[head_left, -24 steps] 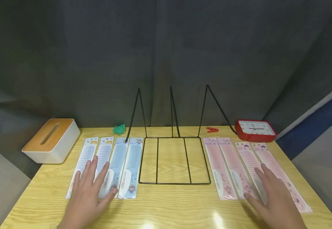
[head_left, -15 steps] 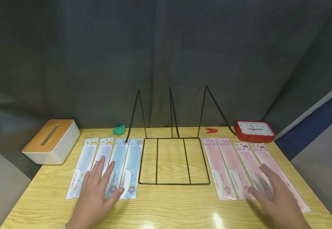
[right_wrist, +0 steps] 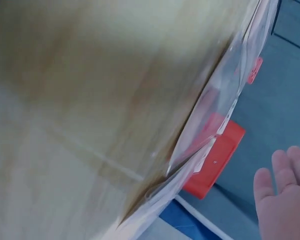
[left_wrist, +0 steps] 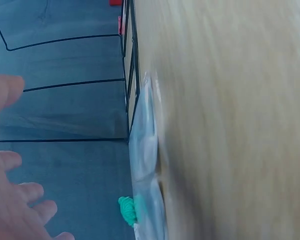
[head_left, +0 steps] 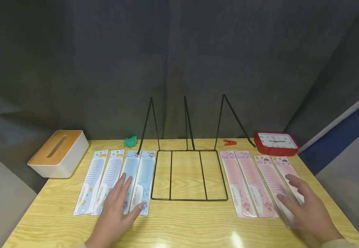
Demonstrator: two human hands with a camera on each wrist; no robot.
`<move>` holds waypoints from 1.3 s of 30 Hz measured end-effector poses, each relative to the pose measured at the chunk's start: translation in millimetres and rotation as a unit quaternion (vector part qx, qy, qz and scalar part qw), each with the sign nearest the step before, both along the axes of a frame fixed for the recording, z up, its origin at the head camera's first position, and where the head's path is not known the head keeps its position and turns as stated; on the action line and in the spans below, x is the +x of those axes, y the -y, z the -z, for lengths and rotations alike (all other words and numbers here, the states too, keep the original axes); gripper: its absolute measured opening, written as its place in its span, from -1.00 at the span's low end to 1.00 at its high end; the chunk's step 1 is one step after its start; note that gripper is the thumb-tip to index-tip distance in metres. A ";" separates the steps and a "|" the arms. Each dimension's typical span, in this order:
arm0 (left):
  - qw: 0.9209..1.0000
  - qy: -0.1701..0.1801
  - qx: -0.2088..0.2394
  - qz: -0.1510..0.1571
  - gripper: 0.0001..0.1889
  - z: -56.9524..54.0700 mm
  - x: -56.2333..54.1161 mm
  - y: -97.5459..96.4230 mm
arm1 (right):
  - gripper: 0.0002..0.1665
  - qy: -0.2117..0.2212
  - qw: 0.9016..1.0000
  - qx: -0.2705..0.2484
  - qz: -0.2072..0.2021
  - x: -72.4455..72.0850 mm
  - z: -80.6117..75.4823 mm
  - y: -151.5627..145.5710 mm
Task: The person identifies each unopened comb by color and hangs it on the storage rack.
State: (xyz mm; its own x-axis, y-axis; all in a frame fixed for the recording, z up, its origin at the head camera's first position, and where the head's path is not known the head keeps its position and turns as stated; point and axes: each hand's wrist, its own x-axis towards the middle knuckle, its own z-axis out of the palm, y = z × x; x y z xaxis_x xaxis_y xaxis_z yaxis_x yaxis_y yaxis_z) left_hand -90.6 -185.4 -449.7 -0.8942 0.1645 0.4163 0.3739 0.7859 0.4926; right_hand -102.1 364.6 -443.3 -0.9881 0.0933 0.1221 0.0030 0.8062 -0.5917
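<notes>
My left hand [head_left: 117,210] hovers above the blue packaged combs [head_left: 145,172], fingers spread and holding nothing. Left of it lie lilac combs [head_left: 94,170] in clear packs, side by side. In the left wrist view the fingertips [left_wrist: 30,191] are apart from the packs, which lie on the table. Over the outer pink packaged combs [head_left: 270,174] is my right hand [head_left: 312,213], thumb and fingers apart with nothing between them. It covers part of the rightmost pack. The right wrist view has the fingers [right_wrist: 285,172] away from the packs. Two more pink combs [head_left: 235,175] lie further in.
A black wire rack [head_left: 188,199] stands mid-table with tall uprights at its back. At the back left are a tissue box [head_left: 58,155] with a wooden lid and a green yarn bundle [head_left: 130,141]. A red clip [head_left: 230,142] and a red clock [head_left: 276,144] are back right.
My left hand has moved to the right, from over the lilac combs to over the blue ones. The right hand has shifted slightly right, its fingers a little more bent.
</notes>
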 end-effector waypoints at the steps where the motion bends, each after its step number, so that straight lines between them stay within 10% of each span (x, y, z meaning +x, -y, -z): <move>1: 1.000 0.002 0.002 -0.001 -0.09 1.7 -0.2 -1.5 | -0.04 -0.006 1.000 -0.001 0.001 -1.9 1.2 -1.7; 17: 0.998 0.034 0.041 0.014 -0.11 27.0 -8.4 -29.4 | -0.03 -0.012 0.999 -0.020 0.033 -51.9 11.5 -31.3; 24: 0.995 0.087 0.053 -0.011 -0.19 31.5 -17.4 -42.0 | 0.11 0.048 0.996 -0.050 0.056 -80.8 16.8 -48.2; 31: 0.980 0.159 0.117 -0.009 -0.26 33.4 -30.5 -54.8 | 0.08 0.041 0.989 -0.079 0.117 -109.6 16.0 -79.7; 39: 0.984 0.150 0.097 -0.015 -0.33 33.8 -39.6 -64.2 | -0.01 0.049 0.976 -0.097 0.191 -126.8 15.2 -103.9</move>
